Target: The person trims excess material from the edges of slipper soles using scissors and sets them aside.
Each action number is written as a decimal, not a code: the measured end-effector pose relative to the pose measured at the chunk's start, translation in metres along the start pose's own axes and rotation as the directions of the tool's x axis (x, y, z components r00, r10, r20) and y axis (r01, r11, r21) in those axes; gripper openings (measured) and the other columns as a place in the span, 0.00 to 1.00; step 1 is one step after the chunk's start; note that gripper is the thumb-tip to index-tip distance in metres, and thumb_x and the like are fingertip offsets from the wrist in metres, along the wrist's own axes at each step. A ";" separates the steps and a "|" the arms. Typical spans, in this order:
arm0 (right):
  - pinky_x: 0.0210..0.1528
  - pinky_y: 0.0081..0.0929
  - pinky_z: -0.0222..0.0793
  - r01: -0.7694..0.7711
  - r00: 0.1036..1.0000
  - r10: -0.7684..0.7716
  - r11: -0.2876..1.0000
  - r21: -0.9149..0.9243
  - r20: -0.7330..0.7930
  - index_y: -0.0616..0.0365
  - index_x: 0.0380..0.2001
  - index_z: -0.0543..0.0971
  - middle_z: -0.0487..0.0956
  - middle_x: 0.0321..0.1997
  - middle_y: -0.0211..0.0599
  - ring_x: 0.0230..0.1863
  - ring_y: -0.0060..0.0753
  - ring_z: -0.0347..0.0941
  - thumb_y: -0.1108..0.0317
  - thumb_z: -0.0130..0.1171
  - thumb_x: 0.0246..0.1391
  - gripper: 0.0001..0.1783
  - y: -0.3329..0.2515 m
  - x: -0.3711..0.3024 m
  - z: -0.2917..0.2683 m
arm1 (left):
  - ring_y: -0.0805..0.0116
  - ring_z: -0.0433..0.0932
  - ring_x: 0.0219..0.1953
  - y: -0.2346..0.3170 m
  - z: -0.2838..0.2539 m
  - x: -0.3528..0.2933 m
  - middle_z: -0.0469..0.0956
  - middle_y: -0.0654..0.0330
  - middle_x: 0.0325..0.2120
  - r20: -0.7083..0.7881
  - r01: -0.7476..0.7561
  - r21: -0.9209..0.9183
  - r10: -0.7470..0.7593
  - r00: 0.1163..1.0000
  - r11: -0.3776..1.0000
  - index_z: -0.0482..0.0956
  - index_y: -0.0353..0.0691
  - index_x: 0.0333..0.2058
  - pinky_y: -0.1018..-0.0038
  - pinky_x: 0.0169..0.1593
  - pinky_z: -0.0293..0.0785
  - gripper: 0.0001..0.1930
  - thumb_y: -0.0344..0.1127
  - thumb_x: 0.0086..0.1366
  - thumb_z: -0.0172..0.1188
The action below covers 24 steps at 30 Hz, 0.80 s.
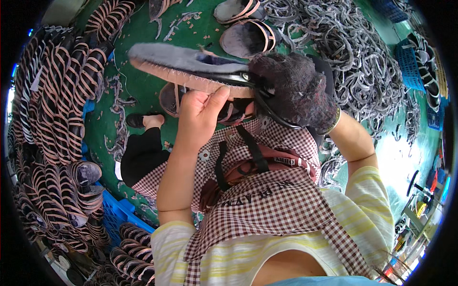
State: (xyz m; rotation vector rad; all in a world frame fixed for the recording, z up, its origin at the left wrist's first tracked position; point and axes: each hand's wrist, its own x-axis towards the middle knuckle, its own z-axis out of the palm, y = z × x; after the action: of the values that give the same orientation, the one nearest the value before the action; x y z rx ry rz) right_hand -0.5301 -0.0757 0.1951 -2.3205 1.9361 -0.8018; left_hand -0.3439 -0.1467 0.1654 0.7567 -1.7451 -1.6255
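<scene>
My left hand [202,112], bare, pinches the lower side of a sandal [186,78] with its thumb on the tan, zigzag-stitched edge. The sandal is raised in front of me with its grey fuzzy face up and its toe to the left. My right hand [296,90], in a worn black glove, is closed round the handles of a pair of scissors [244,76]. Their pivot sits at the sandal's right part, and the blades run along its grey fuzzy side. How far apart the blades are I cannot tell. Straps hang under the sandal.
Stacks of strapped sandals [62,95] fill the left side, some beside a blue crate [114,214]. Grey fuzzy trimmings [362,62] are heaped at the far right. Loose sandals [248,38] lie on the green floor [143,52]. A blue basket [410,66] stands at right.
</scene>
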 end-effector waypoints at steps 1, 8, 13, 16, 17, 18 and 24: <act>0.31 0.31 0.69 -0.076 0.994 0.071 0.995 0.057 0.084 0.60 0.38 0.74 0.76 0.32 0.45 0.29 0.44 0.74 0.60 0.66 0.32 0.26 -0.001 -0.001 -0.002 | 0.87 0.61 0.22 -0.002 -0.001 0.001 0.69 0.71 0.19 0.001 -0.001 -0.001 0.001 1.000 1.000 0.76 0.31 0.30 0.86 0.24 0.57 0.10 0.32 0.61 0.50; 0.25 0.37 0.67 -0.139 0.989 0.131 0.983 0.123 0.066 0.53 0.33 0.75 0.75 0.22 0.40 0.24 0.45 0.73 0.57 0.61 0.35 0.19 -0.002 0.000 0.011 | 0.69 0.76 0.27 -0.015 0.004 0.004 0.78 0.57 0.24 0.087 -0.094 0.271 0.072 0.994 0.958 0.76 0.32 0.32 0.73 0.32 0.69 0.08 0.30 0.58 0.52; 0.24 0.37 0.67 -0.100 0.994 0.094 0.989 0.106 0.057 0.54 0.32 0.75 0.74 0.21 0.40 0.24 0.45 0.73 0.57 0.60 0.36 0.18 0.000 -0.004 0.020 | 0.68 0.76 0.29 -0.016 -0.026 0.006 0.77 0.55 0.25 0.009 0.084 -0.116 -0.083 0.997 0.990 0.74 0.28 0.33 0.73 0.35 0.73 0.17 0.40 0.61 0.49; 0.26 0.35 0.68 -0.054 0.998 0.051 0.995 0.083 0.040 0.55 0.33 0.75 0.74 0.22 0.41 0.25 0.45 0.73 0.59 0.61 0.36 0.18 -0.004 -0.005 0.024 | 0.73 0.75 0.24 -0.009 -0.067 0.030 0.74 0.60 0.24 -0.245 0.150 -0.143 -0.182 0.952 0.978 0.71 0.33 0.34 0.76 0.28 0.75 0.21 0.49 0.64 0.42; 0.27 0.34 0.68 -0.048 0.998 0.046 0.997 0.061 0.035 0.57 0.33 0.75 0.75 0.23 0.42 0.27 0.45 0.73 0.61 0.63 0.35 0.19 -0.007 -0.005 0.026 | 0.72 0.76 0.25 -0.007 -0.068 0.032 0.74 0.60 0.25 -0.266 0.160 -0.146 -0.194 0.944 0.976 0.71 0.33 0.35 0.75 0.30 0.75 0.19 0.46 0.65 0.42; 0.27 0.34 0.68 -0.037 0.999 0.034 0.997 0.067 0.039 0.57 0.33 0.75 0.75 0.23 0.42 0.27 0.45 0.73 0.61 0.63 0.35 0.19 -0.009 -0.005 0.029 | 0.71 0.76 0.27 -0.004 -0.069 0.032 0.74 0.60 0.26 -0.286 0.169 -0.150 -0.206 0.936 0.974 0.70 0.33 0.37 0.74 0.32 0.75 0.17 0.44 0.65 0.42; 0.27 0.34 0.68 -0.122 0.983 0.149 0.965 0.233 -0.103 0.58 0.33 0.74 0.75 0.24 0.42 0.27 0.45 0.73 0.64 0.63 0.35 0.19 -0.017 -0.009 0.043 | 0.66 0.76 0.35 -0.004 -0.060 0.018 0.75 0.55 0.35 -0.116 0.088 -0.483 -0.163 0.980 0.871 0.69 0.33 0.41 0.68 0.41 0.73 0.12 0.34 0.64 0.43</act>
State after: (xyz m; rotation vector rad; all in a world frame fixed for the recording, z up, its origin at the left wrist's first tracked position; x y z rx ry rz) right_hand -0.4987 -0.0763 0.1601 -2.0303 1.9072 -1.1058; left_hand -0.3091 -0.1992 0.1653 0.7396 -1.1327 -1.9253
